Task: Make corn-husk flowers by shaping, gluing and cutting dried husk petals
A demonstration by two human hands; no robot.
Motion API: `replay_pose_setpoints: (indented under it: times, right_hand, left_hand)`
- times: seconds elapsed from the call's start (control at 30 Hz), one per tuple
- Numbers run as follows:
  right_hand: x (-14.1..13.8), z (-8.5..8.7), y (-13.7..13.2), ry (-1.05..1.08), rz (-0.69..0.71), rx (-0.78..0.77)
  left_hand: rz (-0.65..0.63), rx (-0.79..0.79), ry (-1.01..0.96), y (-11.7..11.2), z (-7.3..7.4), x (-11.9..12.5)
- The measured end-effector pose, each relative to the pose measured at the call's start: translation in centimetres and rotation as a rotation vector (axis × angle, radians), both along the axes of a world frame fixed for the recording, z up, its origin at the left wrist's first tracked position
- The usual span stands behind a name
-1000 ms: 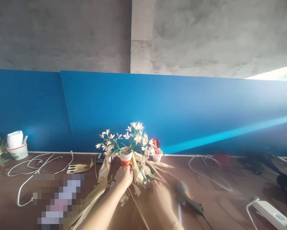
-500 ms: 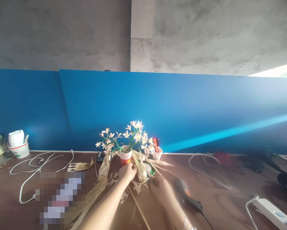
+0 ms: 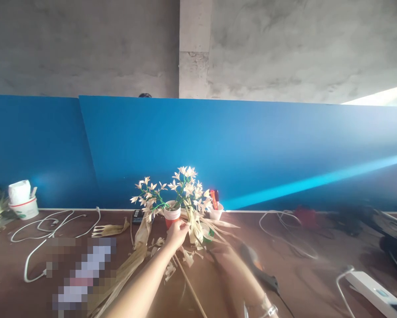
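My left hand [image 3: 177, 234] is closed in a pinch in front of a red and white paper cup [image 3: 172, 213]. A small pale bit shows at its fingertips, too small to name. Green stems with pale star-shaped flowers [image 3: 188, 187] stand in the cup. Dried husks [image 3: 194, 227] lie just right of the left hand, partly over a green-rimmed round thing. My right hand [image 3: 223, 256] is smeared by motion, lower and to the right. A thin dark shape runs from its fingers toward the left hand; whether it is held is unclear.
A dark corded tool [image 3: 260, 267] lies right of my right hand. Behind stands a white cup [image 3: 216, 213] with red and black items. A thin stick [image 3: 190, 285] and husk strips [image 3: 127, 274] lie in front. White cables [image 3: 57, 223] and a white box [image 3: 372, 291] flank them.
My right hand has shifted slightly right, and the thin dark shape now reaches toward the left hand. The left hand stays by the cup. The husks beside it stand a little more upright.
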State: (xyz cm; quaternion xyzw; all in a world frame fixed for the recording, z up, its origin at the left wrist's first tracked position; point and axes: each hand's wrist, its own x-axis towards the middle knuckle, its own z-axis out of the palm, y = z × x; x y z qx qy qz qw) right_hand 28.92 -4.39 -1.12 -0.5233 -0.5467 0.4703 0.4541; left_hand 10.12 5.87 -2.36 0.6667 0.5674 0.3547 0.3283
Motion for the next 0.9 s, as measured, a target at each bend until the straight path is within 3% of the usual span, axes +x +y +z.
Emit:
replay_pose_setpoints:
  times: [0.13,0.27,0.47,0.6,0.7,0.8,0.9]
  right_hand:
    - [0.2,0.1,-0.8,-0.033,0.045,-0.045]
    - [-0.1,0.1,-1.3,-0.026,0.002,-0.059]
    - [-0.6,0.3,-1.5,-0.077,-0.022,-0.080]
    - [-0.2,1.0,-1.9,-0.129,-0.024,-0.120]
    - [0.0,1.2,-2.0,-0.116,-0.076,-0.142]
    - [0.0,1.1,-1.7,-0.169,-0.141,-0.148]
    - [-0.2,1.0,-1.5,-0.235,-0.144,-0.092]
  left_hand:
    - [-0.054,0.077,-0.136,-0.3,0.0,-0.3]
    - [-0.093,0.133,-0.226,-0.5,-0.1,-0.4]
    - [-0.107,0.121,-0.235,-0.2,-1.0,-0.2]
    - [-0.032,0.131,-0.136,-0.1,-1.0,-0.2]
    - [0.031,0.206,-0.038,-1.0,-0.3,0.0]
    - [0.002,0.387,0.063,-2.5,0.7,0.4]
    - [-0.134,0.692,0.384,-3.4,1.2,1.1]
